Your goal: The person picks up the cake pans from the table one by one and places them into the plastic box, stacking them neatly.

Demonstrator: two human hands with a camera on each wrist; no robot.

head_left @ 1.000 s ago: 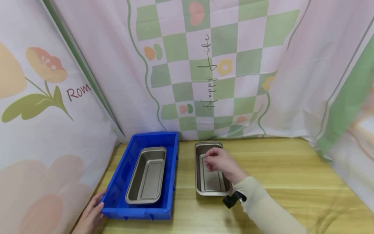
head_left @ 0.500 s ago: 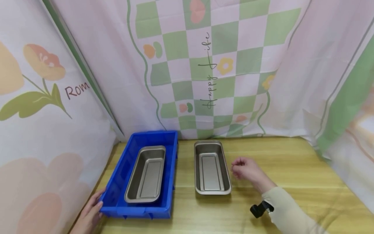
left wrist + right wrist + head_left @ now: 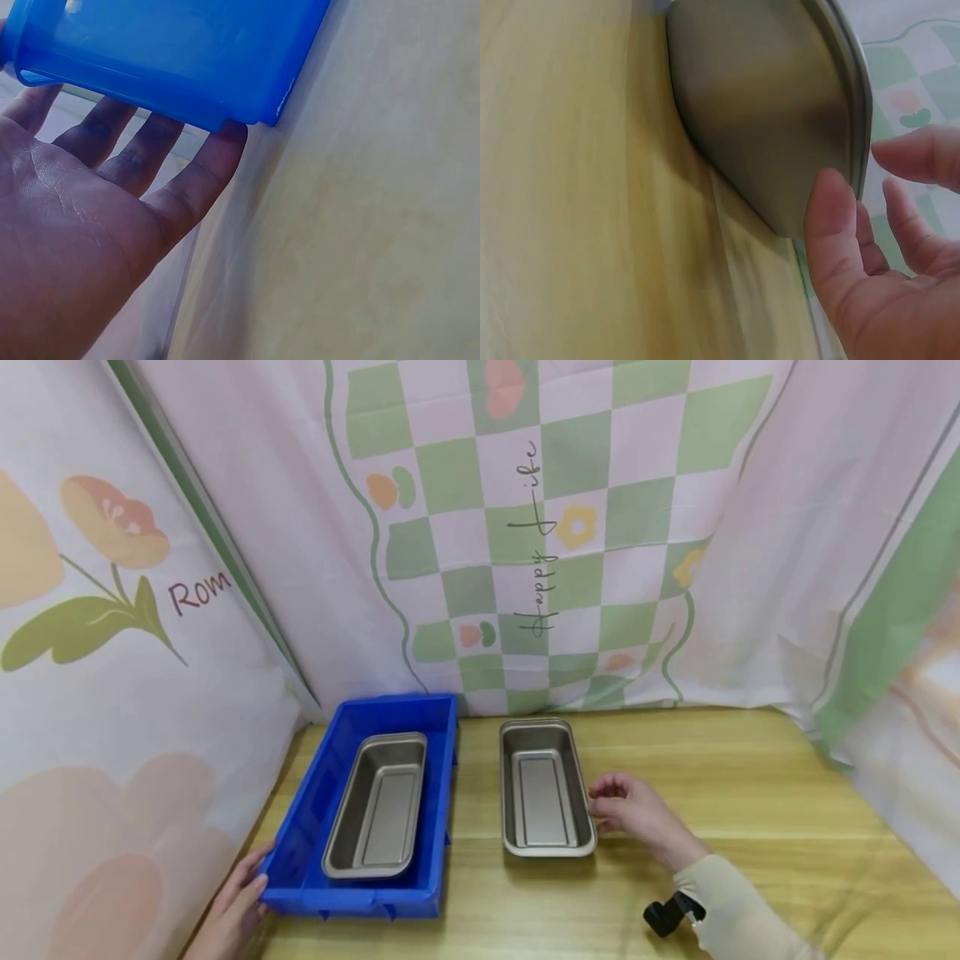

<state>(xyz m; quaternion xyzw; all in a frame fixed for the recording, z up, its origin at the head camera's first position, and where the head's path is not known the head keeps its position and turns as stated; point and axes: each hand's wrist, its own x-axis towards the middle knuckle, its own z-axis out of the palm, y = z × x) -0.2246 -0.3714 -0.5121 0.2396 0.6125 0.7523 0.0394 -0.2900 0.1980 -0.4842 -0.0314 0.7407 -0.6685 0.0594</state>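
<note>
A metal loaf pan (image 3: 546,797) sits on the wooden table, right of a blue plastic tray (image 3: 348,903). Inside that tray lies a second loaf pan (image 3: 386,810). My right hand (image 3: 637,814) is at the right long rim of the first pan. In the right wrist view its thumb and fingers are spread around the rim of the loaf pan (image 3: 757,97); firm contact cannot be told. My left hand (image 3: 232,902) grips the near left corner of the tray. In the left wrist view, its fingers (image 3: 206,169) lie along the outer wall of the blue tray (image 3: 180,60).
A printed curtain (image 3: 465,543) hangs behind the table (image 3: 720,777), and another curtain panel (image 3: 150,710) stands close on the left beside the tray. A black wrist strap piece (image 3: 667,912) hangs below the right sleeve.
My right hand has gone from above the right loaf pan to the table on its right, then back left to its rim. My left hand stays at the tray corner.
</note>
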